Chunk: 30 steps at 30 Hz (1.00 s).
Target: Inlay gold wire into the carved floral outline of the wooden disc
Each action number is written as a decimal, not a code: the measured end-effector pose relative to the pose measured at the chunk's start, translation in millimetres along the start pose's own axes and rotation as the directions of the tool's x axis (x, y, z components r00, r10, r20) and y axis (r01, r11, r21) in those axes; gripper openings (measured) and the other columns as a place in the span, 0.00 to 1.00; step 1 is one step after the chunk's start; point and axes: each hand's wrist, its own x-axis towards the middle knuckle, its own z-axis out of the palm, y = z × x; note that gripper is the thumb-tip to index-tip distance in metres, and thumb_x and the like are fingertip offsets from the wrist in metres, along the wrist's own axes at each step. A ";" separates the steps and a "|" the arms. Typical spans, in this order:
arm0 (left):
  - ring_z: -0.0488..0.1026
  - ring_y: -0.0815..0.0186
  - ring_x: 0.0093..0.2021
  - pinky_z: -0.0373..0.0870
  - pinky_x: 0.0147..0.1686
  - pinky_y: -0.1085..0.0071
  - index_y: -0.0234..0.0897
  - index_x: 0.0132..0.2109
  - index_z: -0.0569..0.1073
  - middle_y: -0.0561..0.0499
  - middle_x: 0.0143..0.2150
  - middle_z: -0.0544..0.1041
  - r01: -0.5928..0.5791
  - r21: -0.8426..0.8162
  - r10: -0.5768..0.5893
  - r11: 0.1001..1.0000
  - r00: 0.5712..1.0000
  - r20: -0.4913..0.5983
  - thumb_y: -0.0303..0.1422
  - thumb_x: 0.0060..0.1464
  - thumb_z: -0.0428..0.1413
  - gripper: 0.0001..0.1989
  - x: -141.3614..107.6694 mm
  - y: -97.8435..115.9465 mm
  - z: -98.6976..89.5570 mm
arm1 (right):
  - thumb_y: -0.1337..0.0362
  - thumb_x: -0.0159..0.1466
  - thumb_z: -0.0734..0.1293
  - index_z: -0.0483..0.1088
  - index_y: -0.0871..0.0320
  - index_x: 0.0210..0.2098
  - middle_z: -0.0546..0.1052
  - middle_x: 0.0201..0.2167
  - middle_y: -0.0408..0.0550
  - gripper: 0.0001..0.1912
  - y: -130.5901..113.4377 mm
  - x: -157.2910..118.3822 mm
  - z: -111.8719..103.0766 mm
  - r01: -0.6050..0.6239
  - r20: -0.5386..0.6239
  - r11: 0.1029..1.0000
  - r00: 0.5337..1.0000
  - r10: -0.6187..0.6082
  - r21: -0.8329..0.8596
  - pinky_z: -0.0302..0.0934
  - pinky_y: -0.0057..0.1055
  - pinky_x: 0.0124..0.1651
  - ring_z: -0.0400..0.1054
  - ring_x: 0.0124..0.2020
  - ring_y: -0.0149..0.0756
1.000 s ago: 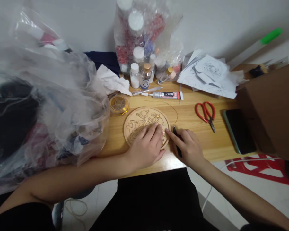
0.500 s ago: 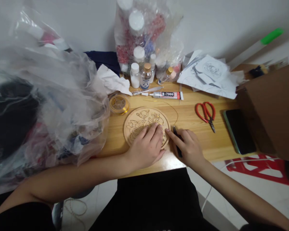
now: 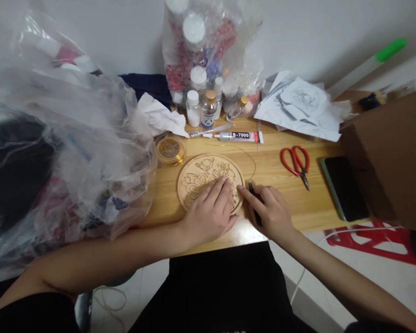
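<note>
One round, pale wooden disc (image 3: 190,172) with a raised rim and gold-lined floral design, lying flat on the yellow wood-grain table (image 3: 298,210) before the person. One left hand (image 3: 210,213), unclenched and grasping nothing, fingers together, laid over the disc's lower right part. One right hand (image 3: 273,213), curled about a slim black tool (image 3: 252,190) with a bright tip, index finger reaching the disc's right rim. Step in hand, as judged: the disc is being steadied and its edge touched; a next move with the tool calls for a firm hold and a clear view of the lines. One thin gold wire (image 3: 255,164), curving beyond the disc towards the tool's tip. One clear spool of gold wire (image 3: 170,149), beyond the disc to the left. One silver, black and red glue tube (image 3: 241,136), farther back. One pair of red-handled pliers (image 3: 302,173) and one dark-screened phone (image 3: 345,188), to the right.
</note>
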 end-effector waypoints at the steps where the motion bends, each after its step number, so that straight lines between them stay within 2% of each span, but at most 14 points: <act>1: 0.68 0.49 0.59 0.64 0.57 0.59 0.16 0.54 0.70 0.31 0.56 0.72 0.001 -0.003 -0.001 1.000 1.000 0.001 0.40 0.63 0.48 0.26 0.3 0.1 -0.2 | 0.70 0.63 0.62 0.60 0.60 0.61 0.69 0.36 0.53 0.27 -0.4 0.5 0.0 -0.006 -0.005 1.000 1.000 0.006 -0.007 0.59 0.33 0.37 0.61 0.36 0.39; 7: 0.65 0.48 0.61 0.59 0.61 0.55 0.16 0.55 0.69 0.31 0.57 0.71 -0.016 0.000 0.016 1.000 0.999 0.041 0.41 0.63 0.48 0.27 2.4 -0.5 -0.9 | 0.70 0.64 0.60 0.61 0.63 0.58 0.71 0.39 0.55 0.22 -2.5 2.5 0.0 -0.052 -0.026 0.999 0.998 0.052 0.004 0.60 0.33 0.38 0.62 0.37 0.39; 12: 0.66 0.49 0.61 0.59 0.60 0.53 0.20 0.55 0.70 0.34 0.57 0.72 -0.016 -0.007 0.016 1.000 0.999 0.043 0.41 0.62 0.48 0.26 3.7 -1.4 -2.6 | 0.70 0.64 0.60 0.57 0.57 0.63 0.70 0.38 0.54 0.27 -0.6 1.1 -0.5 -0.033 0.011 0.999 0.999 0.033 0.000 0.60 0.33 0.37 0.62 0.36 0.39; 17: 0.65 0.48 0.61 0.58 0.60 0.52 0.21 0.55 0.70 0.34 0.58 0.71 -0.007 -0.031 0.009 0.999 0.998 0.054 0.41 0.62 0.49 0.25 4.5 -1.5 -3.3 | 0.70 0.63 0.61 0.54 0.56 0.65 0.69 0.39 0.55 0.31 0.7 -0.3 0.2 -0.020 -0.005 0.999 1.000 0.020 0.025 0.61 0.34 0.37 0.62 0.37 0.40; 22: 0.62 0.49 0.63 0.56 0.62 0.53 0.22 0.56 0.70 0.34 0.59 0.70 0.010 -0.034 -0.008 0.999 0.997 0.074 0.42 0.61 0.50 0.26 4.9 -1.1 -3.8 | 0.70 0.62 0.62 0.55 0.56 0.66 0.69 0.40 0.55 0.32 0.8 -0.1 -0.1 -0.020 0.000 0.999 1.000 0.020 0.045 0.61 0.35 0.37 0.62 0.38 0.41; 30: 0.64 0.50 0.62 0.59 0.61 0.53 0.24 0.55 0.71 0.37 0.59 0.70 0.013 -0.016 -0.012 1.000 0.998 0.064 0.41 0.61 0.49 0.25 5.0 -1.5 -4.2 | 0.70 0.62 0.62 0.55 0.58 0.65 0.69 0.40 0.56 0.31 0.7 0.2 0.1 -0.016 0.004 1.000 1.000 0.016 0.019 0.62 0.35 0.37 0.63 0.38 0.41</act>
